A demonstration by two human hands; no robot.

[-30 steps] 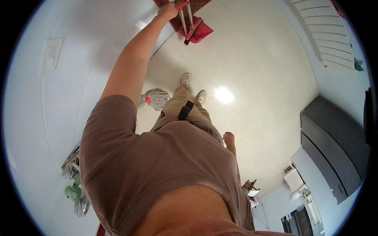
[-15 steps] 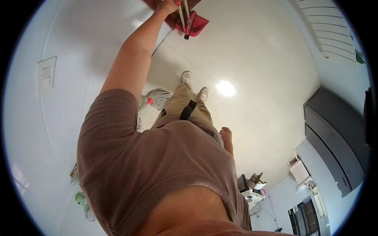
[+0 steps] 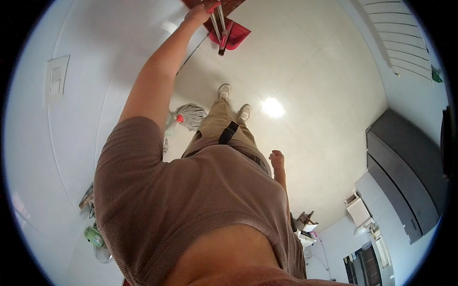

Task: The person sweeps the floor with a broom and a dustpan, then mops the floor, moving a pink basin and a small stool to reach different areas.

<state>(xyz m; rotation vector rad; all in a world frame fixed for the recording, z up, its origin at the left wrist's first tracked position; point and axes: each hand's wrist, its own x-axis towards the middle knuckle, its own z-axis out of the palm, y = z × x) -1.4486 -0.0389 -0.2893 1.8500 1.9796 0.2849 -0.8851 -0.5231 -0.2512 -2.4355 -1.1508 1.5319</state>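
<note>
At the top, my left hand [image 3: 196, 15] is closed round the red upper ends of two long handles. These belong to a red dustpan [image 3: 238, 36] and a small brush [image 3: 222, 50] with dark bristles, held close together over the pale floor. My arm is stretched forward beside the white wall. My right hand [image 3: 276, 159] hangs low at my right side with its fingers curled in, and nothing shows in it.
A grey mop head [image 3: 192, 117] with a red centre lies left of my legs. A dark red mat or board [image 3: 234, 5] is at the top. A dark grey refrigerator-like cabinet [image 3: 405, 167] stands right. A wall switch [image 3: 57, 80] is left; a stool [image 3: 305, 220] stands lower right.
The brush and dustpan have shifted slightly left, and the bristle end sits lower in view. My right hand has swung a little outward from my body.
</note>
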